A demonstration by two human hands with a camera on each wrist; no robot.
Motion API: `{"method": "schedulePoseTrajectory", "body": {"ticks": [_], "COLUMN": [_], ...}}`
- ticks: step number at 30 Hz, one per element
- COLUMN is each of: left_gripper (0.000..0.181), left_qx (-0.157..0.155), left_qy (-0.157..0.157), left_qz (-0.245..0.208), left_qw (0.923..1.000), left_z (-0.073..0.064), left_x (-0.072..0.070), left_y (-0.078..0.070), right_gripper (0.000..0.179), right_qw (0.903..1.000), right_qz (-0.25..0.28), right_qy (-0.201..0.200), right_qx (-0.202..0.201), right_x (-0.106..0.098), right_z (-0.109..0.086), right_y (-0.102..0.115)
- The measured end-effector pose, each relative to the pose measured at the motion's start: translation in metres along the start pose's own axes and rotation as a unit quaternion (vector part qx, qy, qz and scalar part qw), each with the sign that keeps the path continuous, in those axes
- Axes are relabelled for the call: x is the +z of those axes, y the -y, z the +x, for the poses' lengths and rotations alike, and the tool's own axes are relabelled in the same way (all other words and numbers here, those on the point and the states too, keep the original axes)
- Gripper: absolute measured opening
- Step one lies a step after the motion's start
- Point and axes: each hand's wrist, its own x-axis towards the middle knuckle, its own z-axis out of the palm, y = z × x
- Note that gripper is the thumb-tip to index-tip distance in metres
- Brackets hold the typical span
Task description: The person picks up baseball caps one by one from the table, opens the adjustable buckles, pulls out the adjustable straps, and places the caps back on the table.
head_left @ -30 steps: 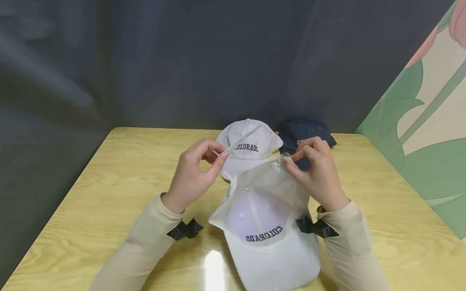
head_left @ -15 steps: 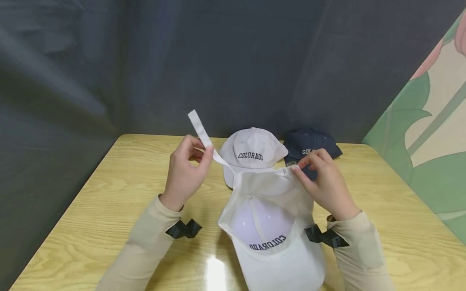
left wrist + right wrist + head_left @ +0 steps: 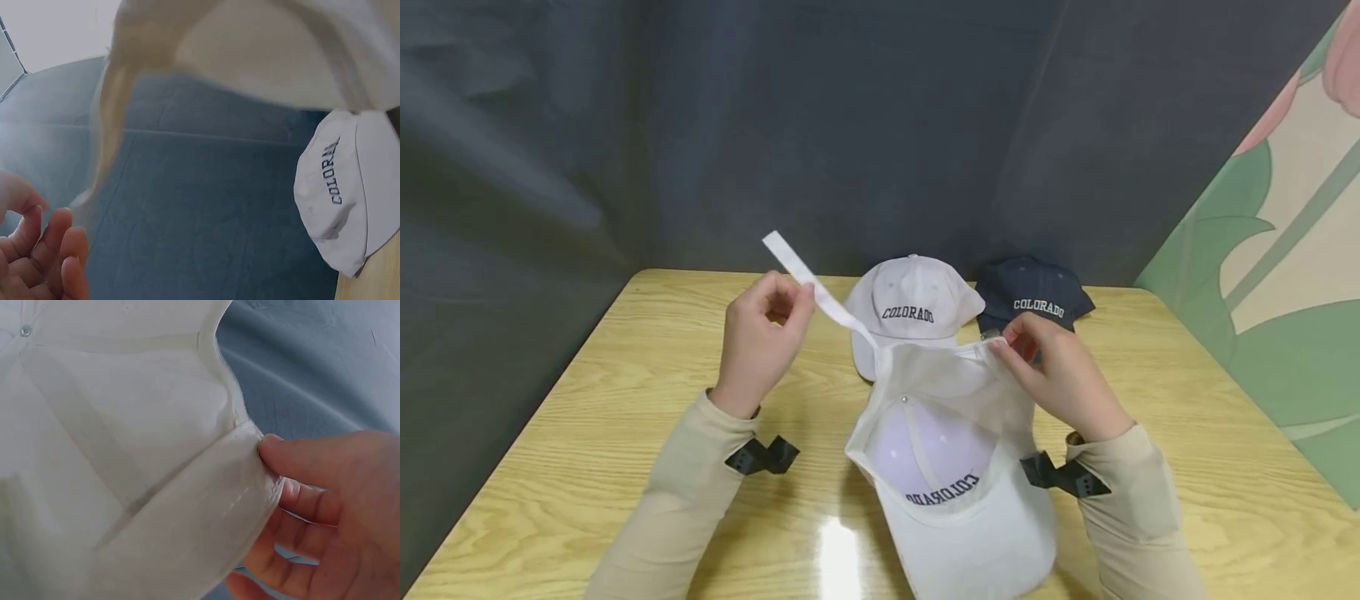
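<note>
A white cap (image 3: 955, 542) lies inside up, its brim toward me and its back edge raised. My left hand (image 3: 763, 342) pinches its loose white strap (image 3: 838, 312), whose free end points up and left past the fingers. The strap looks blurred beside the left fingertips (image 3: 60, 219) in the left wrist view. At the other side of the back opening, my right hand (image 3: 1060, 375) pinches the cap's edge between thumb and fingers. A small metal buckle (image 3: 991, 334) shows by the right fingertips. The right wrist view shows the cap's inner band (image 3: 206, 512) close up.
Behind the held cap, a pale COLORADO cap (image 3: 913, 287) and a navy COLORADO cap (image 3: 1037, 287) sit on the wooden table (image 3: 625, 400). A dark curtain (image 3: 835, 133) hangs at the back and left. A flower-patterned panel (image 3: 1285, 275) stands at the right.
My left hand has moved left with the strap, whose free end has swung from pointing right to pointing up-left. My right hand keeps gripping the cap's edge.
</note>
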Motion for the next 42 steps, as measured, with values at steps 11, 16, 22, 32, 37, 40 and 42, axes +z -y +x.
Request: {"method": "schedulePoseTrajectory", "body": {"ticks": [11, 16, 22, 32, 37, 40, 42], "left_gripper": [0.032, 0.043, 0.037, 0.027, 0.024, 0.021, 0.022], "left_qx": [-0.042, -0.046, -0.019, 0.006, 0.042, 0.086, 0.109], "left_qy": [0.177, 0.41, 0.42, 0.397, 0.402, 0.412, 0.424], "left_qz": [0.044, 0.169, 0.17, 0.107, 0.074, 0.072, 0.074], "left_qw": [0.9823, 0.8951, 0.8912, 0.9117, 0.9115, 0.9041, 0.8962], "left_z": [-0.002, -0.009, -0.013, -0.008, -0.009, -0.011, -0.013], "left_x": [0.0, 0.01, 0.019, 0.024, 0.028, 0.031, 0.032], "left_y": [-0.013, -0.015, -0.016, -0.019, -0.018, -0.016, -0.015], "right_gripper": [0.013, 0.01, 0.019, 0.032, 0.026, 0.023, 0.023], "right_qw": [0.9996, 0.9988, 0.9936, 0.9246, 0.9108, 0.9144, 0.9165], "right_qz": [0.012, 0.008, -0.013, 0.091, 0.16, 0.163, 0.164], "right_qy": [0.016, 0.042, 0.101, 0.329, 0.342, 0.336, 0.333], "right_qx": [0.017, 0.024, 0.049, 0.17, 0.167, 0.156, 0.149], "right_x": [0.001, -0.002, -0.017, -0.018, -0.009, -0.005, -0.004], "right_z": [0.004, -0.001, -0.018, -0.067, -0.076, -0.077, -0.076], "right_y": [-0.005, -0.011, -0.024, -0.059, -0.065, -0.063, -0.062]}}
